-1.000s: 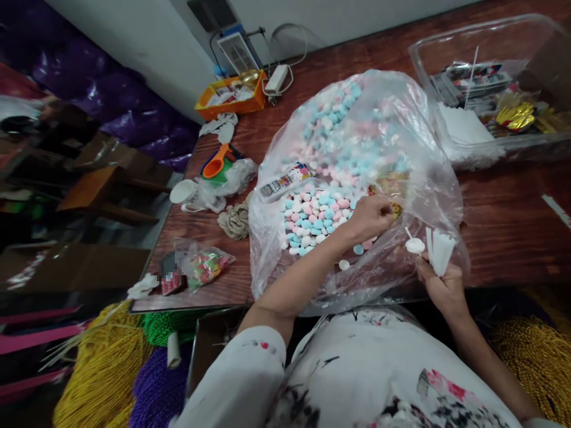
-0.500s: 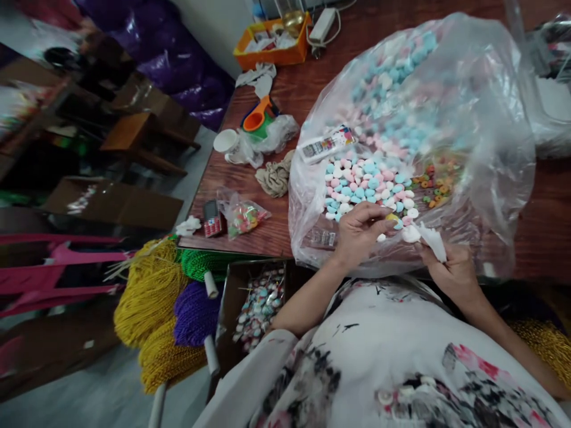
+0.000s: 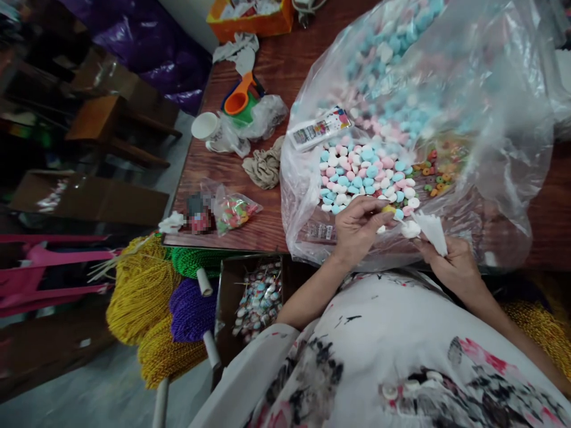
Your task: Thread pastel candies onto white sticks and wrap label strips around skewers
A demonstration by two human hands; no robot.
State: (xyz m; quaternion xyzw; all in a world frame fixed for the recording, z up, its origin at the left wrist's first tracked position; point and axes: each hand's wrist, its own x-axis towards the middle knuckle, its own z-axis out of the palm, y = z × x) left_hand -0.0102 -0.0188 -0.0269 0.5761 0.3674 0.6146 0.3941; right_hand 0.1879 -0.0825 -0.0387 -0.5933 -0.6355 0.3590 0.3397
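Observation:
On the wooden table a big clear plastic bag (image 3: 298, 196) lies open, with pink, white and blue candies (image 3: 357, 172) spilling toward me. Small fruit-coloured rings (image 3: 439, 178) sit in it at the right of the candies. My left hand (image 3: 359, 229) is at the near edge of the pile, thumb and fingers pinched on a small yellow piece (image 3: 389, 209). In my right hand (image 3: 452, 261) is a bundle of white strips (image 3: 432, 233), held closed between the fingers. A white round piece (image 3: 410, 229) is by its fingertips, between both hands.
Left on the table (image 3: 223, 229) are a small bag of coloured rings (image 3: 235, 213), a beige cloth (image 3: 264, 166), an orange scoop (image 3: 237, 101) and a white cup (image 3: 206, 126). An orange tray (image 3: 250, 25) stands behind. Below the edge is a box of wrapped candies (image 3: 259, 300) beside yellow cord (image 3: 140, 291).
The whole view has shifted slightly. Both hands remain near the same candies; the white strips in my right hand now look more upright and fanned.

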